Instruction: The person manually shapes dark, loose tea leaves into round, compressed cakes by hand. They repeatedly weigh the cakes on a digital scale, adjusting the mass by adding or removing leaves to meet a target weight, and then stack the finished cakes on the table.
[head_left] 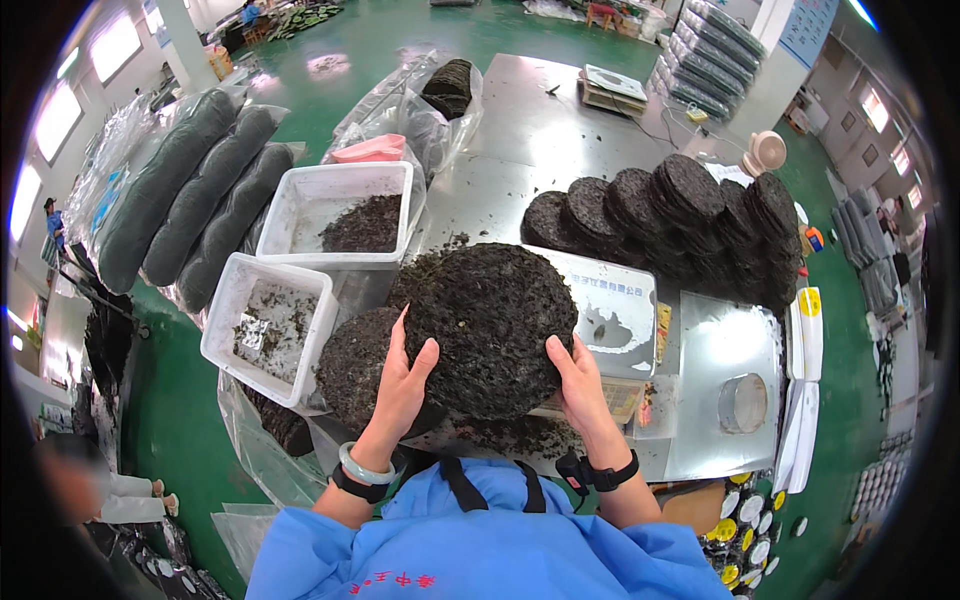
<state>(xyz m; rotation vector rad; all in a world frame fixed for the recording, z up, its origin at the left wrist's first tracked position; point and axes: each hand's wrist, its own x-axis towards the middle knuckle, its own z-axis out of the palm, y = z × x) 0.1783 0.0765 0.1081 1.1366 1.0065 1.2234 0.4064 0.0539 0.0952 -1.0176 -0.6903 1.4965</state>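
Between my two hands is a round, dark sheet of dried seaweed, possibly several stacked together. My left hand grips its lower left edge, thumb on top. On the lower right edge my right hand holds it the same way. Under and beyond it stands a white weighing scale with a wet-looking patch on its plate. Another brownish seaweed round lies left of my left hand, partly covered. Loose dark crumbs are scattered on the table near me.
White bins with seaweed scraps stand at left, beside long bagged rolls. Stacks of seaweed rounds fill the table's right back. A metal ring lies on a steel sheet at right. Another person is at lower left.
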